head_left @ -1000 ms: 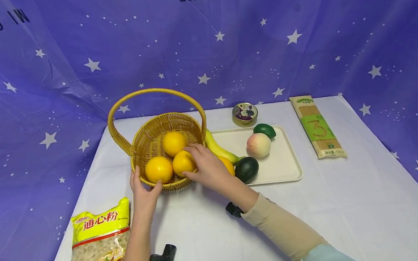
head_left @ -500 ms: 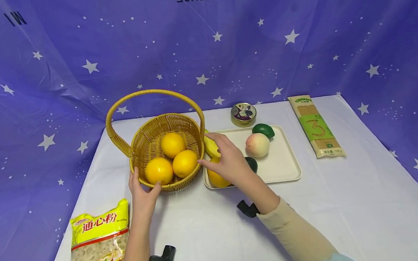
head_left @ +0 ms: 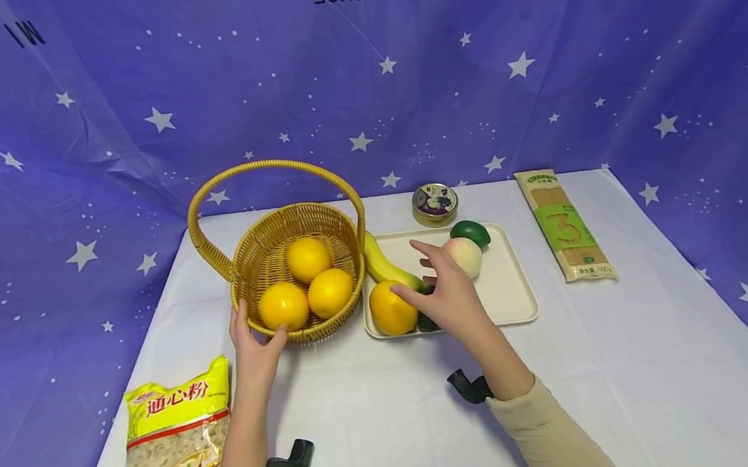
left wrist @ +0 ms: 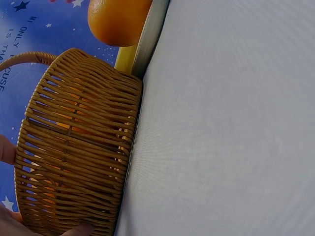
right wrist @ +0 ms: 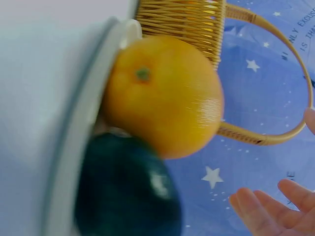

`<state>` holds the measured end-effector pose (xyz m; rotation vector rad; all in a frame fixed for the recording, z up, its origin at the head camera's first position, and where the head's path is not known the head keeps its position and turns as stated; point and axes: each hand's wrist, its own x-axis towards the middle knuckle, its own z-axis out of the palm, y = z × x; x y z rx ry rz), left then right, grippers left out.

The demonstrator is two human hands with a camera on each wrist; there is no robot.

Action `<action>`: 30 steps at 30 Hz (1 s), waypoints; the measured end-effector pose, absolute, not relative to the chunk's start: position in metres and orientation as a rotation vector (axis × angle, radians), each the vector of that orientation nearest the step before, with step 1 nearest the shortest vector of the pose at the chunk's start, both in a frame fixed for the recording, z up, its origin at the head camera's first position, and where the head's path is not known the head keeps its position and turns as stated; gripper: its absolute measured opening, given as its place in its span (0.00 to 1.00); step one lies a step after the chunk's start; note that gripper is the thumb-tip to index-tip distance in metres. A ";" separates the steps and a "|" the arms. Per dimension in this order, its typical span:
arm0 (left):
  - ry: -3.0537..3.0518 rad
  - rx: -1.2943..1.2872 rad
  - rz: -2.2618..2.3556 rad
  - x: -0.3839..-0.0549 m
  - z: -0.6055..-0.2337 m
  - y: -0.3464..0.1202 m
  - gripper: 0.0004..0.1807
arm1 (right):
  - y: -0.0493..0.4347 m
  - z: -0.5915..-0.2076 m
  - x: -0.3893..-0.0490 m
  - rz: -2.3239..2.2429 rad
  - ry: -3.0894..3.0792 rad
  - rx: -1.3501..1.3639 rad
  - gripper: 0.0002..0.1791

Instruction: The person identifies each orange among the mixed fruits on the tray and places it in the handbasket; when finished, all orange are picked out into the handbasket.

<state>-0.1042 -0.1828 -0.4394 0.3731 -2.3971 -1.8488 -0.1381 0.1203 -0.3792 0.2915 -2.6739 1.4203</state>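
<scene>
My left hand [head_left: 256,358] holds the near-left rim of a woven basket [head_left: 283,221] that has a tall arched handle. Inside the basket lie three oranges, one of them the back orange [head_left: 309,259]. Over the cream tray [head_left: 509,296] my right hand [head_left: 451,293] hovers with fingers spread, nothing in its grasp. Below its thumb sits another orange [head_left: 393,309], seen whole in the right wrist view beside a dark green avocado [right wrist: 128,191]. The hand partly hides this avocado and a pinkish peach [head_left: 468,258] in the head view. A banana [head_left: 382,265] lies by the basket.
A smaller green fruit [head_left: 470,233] lies at the tray's back. Behind the tray stands a round tin [head_left: 435,205]. A pack of noodles [head_left: 566,229] lies at the right, and a bag of macaroni [head_left: 180,431] at the front left. A starry purple cloth [head_left: 366,105] hangs behind.
My right hand has let go of an orange in the basket and moved right, out over the tray. The left hand keeps its place on the rim.
</scene>
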 end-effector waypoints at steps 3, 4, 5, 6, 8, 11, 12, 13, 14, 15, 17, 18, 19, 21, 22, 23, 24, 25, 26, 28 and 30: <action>-2.399 0.377 -1.850 -0.104 -0.439 -0.183 0.50 | 0.120 -0.386 -0.137 1.356 -2.733 0.286 0.42; -2.399 0.378 -1.852 -0.104 -0.438 -0.183 0.50 | 0.119 -0.388 -0.137 1.325 -2.757 0.287 0.42; -2.402 0.381 -1.851 -0.104 -0.438 -0.183 0.50 | 0.119 -0.390 -0.137 1.296 -2.778 0.293 0.42; -2.405 0.381 -1.851 -0.103 -0.437 -0.183 0.50 | 0.118 -0.391 -0.137 1.270 -2.797 0.298 0.42; -2.412 0.382 -1.845 -0.103 -0.437 -0.183 0.50 | 0.116 -0.395 -0.137 1.221 -2.827 0.314 0.42; -2.418 0.379 -1.844 -0.103 -0.436 -0.183 0.50 | 0.114 -0.398 -0.137 1.202 -2.863 0.327 0.42; -2.417 0.378 -1.842 -0.103 -0.437 -0.183 0.50 | 0.113 -0.400 -0.137 1.193 -2.874 0.325 0.42; -2.416 0.377 -1.840 -0.104 -0.437 -0.183 0.50 | 0.113 -0.401 -0.137 1.182 -2.886 0.321 0.42; -2.415 0.379 -1.840 -0.104 -0.437 -0.183 0.50 | 0.112 -0.401 -0.137 1.179 -2.898 0.311 0.43; -2.415 0.378 -1.840 -0.104 -0.437 -0.183 0.50 | 0.111 -0.402 -0.138 1.174 -2.910 0.304 0.43; -2.412 0.377 -1.843 -0.104 -0.437 -0.182 0.50 | 0.110 -0.404 -0.138 1.166 -2.923 0.295 0.43; -2.412 0.378 -1.841 -0.104 -0.437 -0.182 0.50 | 0.109 -0.405 -0.138 1.161 -2.926 0.296 0.43; -2.411 0.379 -1.843 -0.104 -0.436 -0.182 0.50 | 0.108 -0.406 -0.138 1.156 -2.927 0.297 0.43; -2.411 0.382 -1.843 -0.104 -0.436 -0.182 0.50 | 0.105 -0.408 -0.138 1.138 -2.934 0.312 0.42; -2.412 0.383 -1.841 -0.104 -0.436 -0.182 0.50 | 0.103 -0.409 -0.139 1.128 -2.936 0.319 0.42; -2.412 0.381 -1.840 -0.104 -0.436 -0.182 0.50 | 0.102 -0.410 -0.139 1.116 -2.937 0.328 0.42; -2.412 0.379 -1.840 -0.104 -0.435 -0.182 0.50 | 0.100 -0.411 -0.139 1.101 -2.939 0.337 0.42; -2.412 0.378 -1.842 -0.104 -0.436 -0.182 0.50 | 0.098 -0.412 -0.139 1.088 -2.941 0.346 0.42; -2.414 0.377 -1.842 -0.104 -0.436 -0.182 0.50 | 0.096 -0.413 -0.139 1.070 -2.942 0.356 0.41; -2.414 0.377 -1.848 -0.103 -0.436 -0.182 0.50 | 0.093 -0.415 -0.139 1.029 -2.945 0.375 0.41; -2.417 0.381 -1.853 -0.103 -0.436 -0.182 0.50 | 0.091 -0.418 -0.139 0.982 -2.956 0.391 0.42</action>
